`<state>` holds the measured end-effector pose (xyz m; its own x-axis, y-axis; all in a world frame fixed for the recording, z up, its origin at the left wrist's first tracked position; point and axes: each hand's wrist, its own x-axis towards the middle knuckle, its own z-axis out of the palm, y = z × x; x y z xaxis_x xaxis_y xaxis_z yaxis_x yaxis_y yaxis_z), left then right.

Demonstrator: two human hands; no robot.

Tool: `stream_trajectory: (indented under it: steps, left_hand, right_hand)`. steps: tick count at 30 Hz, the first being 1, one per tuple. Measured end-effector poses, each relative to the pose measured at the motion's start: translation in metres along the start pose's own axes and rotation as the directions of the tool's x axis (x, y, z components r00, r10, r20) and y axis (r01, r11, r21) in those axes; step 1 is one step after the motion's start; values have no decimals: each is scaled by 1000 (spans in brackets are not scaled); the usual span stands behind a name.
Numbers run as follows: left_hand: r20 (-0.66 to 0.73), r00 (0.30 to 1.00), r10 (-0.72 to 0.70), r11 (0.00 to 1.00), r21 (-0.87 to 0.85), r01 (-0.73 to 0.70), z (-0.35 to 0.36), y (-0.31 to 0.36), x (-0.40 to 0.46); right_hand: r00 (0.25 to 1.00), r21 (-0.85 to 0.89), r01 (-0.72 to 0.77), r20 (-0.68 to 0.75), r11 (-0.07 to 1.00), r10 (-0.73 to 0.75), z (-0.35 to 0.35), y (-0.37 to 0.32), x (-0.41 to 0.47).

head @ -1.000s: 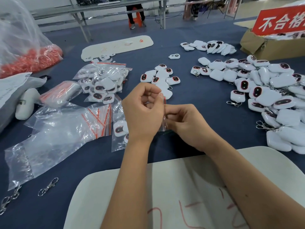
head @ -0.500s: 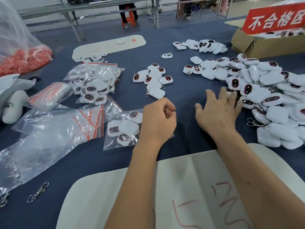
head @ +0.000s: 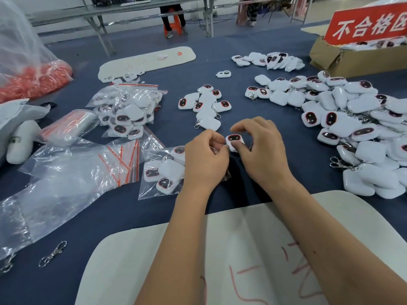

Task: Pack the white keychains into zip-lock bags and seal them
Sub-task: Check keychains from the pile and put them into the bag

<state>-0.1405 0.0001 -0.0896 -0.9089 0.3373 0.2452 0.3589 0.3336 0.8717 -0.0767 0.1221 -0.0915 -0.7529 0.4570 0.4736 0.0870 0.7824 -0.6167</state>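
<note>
From my remote view, the left hand (head: pixel 206 160) and right hand (head: pixel 262 148) meet at centre over the table (head: pixel 253 190), 1 keychain (head: pixel 234 140) between them. A filled zip-lock bag (head: pixel 163 172) lies just left of the left hand. The loose keychain pile (head: pixel 352 128) lies right; the cardboard box (head: pixel 343 60) sits behind it. Empty bags (head: pixel 72 175) lie far left.

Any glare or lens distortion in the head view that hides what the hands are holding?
Head view: even light, sharp; glare only on the loose zip-lock bags; wide-angle bending at the edges; the keychain between left hand and right hand shows clearly.
</note>
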Motion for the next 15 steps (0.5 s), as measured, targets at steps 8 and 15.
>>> stream_trajectory:
  steps: [8,15]
  left_hand:
    - [9,996,90,994,-62,-89,4,3,-4]
    - [-31,999,-13,982,-191,6,-4,1,2]
  right_hand:
    - [975,-58,-116,185,992,125,2,3,5]
    - [978,516,-163,194,841,71,-6,2,4]
